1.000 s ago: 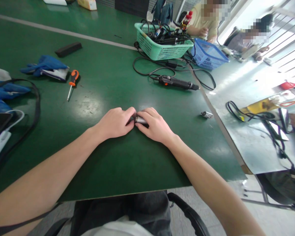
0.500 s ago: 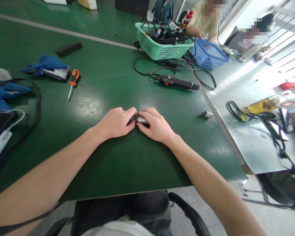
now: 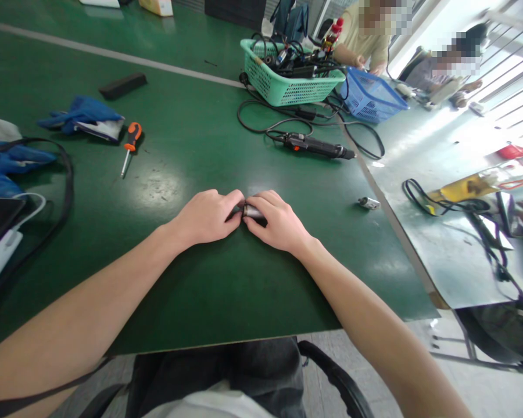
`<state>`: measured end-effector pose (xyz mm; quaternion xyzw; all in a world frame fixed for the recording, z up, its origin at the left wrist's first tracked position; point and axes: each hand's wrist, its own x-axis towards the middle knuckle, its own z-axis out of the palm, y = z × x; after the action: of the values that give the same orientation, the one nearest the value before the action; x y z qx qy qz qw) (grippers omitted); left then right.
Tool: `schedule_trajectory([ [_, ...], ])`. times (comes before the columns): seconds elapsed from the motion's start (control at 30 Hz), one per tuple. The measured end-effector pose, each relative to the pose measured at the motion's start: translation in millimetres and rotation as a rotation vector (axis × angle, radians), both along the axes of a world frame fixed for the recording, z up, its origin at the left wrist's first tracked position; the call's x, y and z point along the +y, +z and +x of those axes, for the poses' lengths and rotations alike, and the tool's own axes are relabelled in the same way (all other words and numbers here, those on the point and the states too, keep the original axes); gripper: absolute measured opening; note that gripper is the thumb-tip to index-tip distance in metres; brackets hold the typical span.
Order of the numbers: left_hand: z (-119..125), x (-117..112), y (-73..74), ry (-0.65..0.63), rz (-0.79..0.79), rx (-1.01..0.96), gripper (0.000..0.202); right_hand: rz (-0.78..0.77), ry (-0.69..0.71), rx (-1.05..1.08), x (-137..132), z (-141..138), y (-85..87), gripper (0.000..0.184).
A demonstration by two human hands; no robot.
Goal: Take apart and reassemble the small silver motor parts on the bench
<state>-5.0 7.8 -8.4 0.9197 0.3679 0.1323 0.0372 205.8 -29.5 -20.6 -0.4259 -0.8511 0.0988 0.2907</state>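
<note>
A small silvery metal cylinder (image 3: 253,212) is held low over the green table, between my two hands. My right hand (image 3: 281,223) wraps it from the right, thumb below and fingers over the top. At its left end, the thumb and forefinger of my left hand (image 3: 204,217) close in a pinch, where a darker rim shows. My fingers hide most of the cylinder, so its exact kind cannot be made out. A similar small silvery metal part (image 3: 368,203) lies apart on the table to the right.
An orange-and-black screwdriver (image 3: 133,139), blue gloves (image 3: 87,116) and a black block (image 3: 122,86) lie left. Beyond my hands are a corded electric screwdriver (image 3: 316,146), a green basket (image 3: 287,90) of tools and a blue basket (image 3: 370,98). Other people sit at the far right.
Almost nothing differs. Both hands keep the same grip on the cylinder, and the whole view has shifted very slightly.
</note>
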Motion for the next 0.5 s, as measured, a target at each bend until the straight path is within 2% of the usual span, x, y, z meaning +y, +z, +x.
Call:
schedule_trajectory([
  [0.5,0.6,-0.7,0.9,0.0,0.007,0.006,0.019,-0.001,-0.002,0.008,0.7,-0.1,-2.3,0.027],
])
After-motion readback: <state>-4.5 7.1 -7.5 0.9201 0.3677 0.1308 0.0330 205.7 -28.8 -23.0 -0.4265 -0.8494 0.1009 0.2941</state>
